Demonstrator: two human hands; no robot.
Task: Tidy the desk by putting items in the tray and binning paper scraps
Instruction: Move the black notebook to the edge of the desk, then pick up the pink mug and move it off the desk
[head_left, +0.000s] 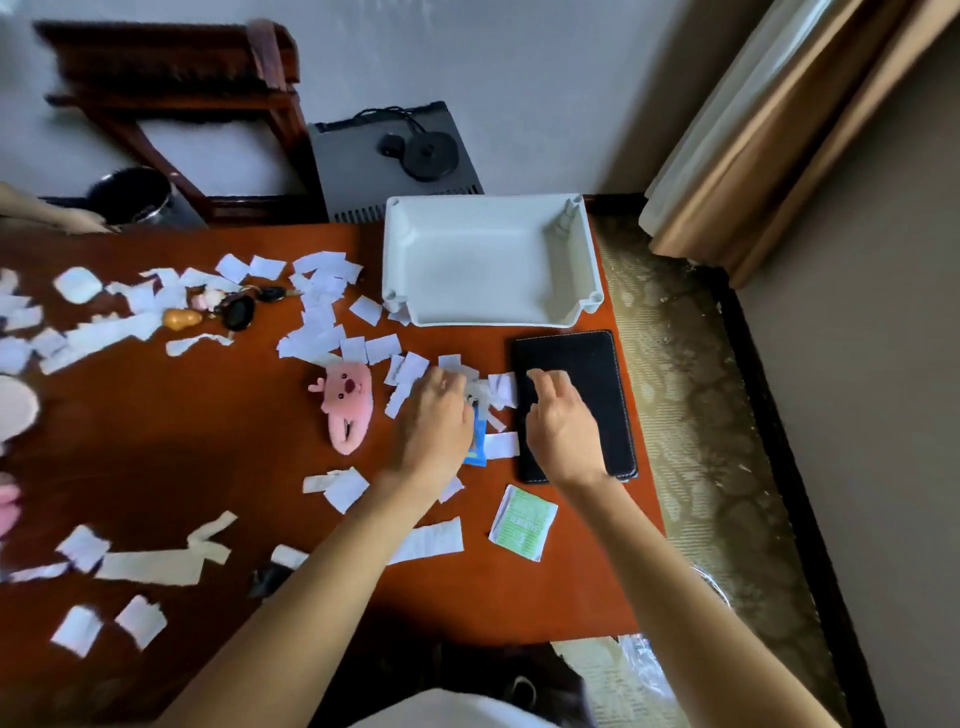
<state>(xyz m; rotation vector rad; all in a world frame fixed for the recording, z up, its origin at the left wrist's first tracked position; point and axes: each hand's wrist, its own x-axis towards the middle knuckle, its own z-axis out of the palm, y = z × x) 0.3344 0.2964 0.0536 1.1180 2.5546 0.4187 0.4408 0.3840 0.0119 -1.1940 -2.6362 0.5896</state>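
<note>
A white tray stands empty at the desk's far right. Several white paper scraps lie scattered over the brown desk. My left hand rests on a cluster of scraps below the tray, fingers curled over them, partly covering a blue packet. My right hand hovers over the left edge of a black notebook, fingers bent toward scraps; whether it holds one is unclear. A pink plush toy, a green sachet and a bunch of keys lie on the desk.
A white earbud case sits at the far left. A dark metal cup, a wooden chair and a grey box stand behind the desk. Carpet and a curtain lie right of the desk; clear plastic shows at the bottom right.
</note>
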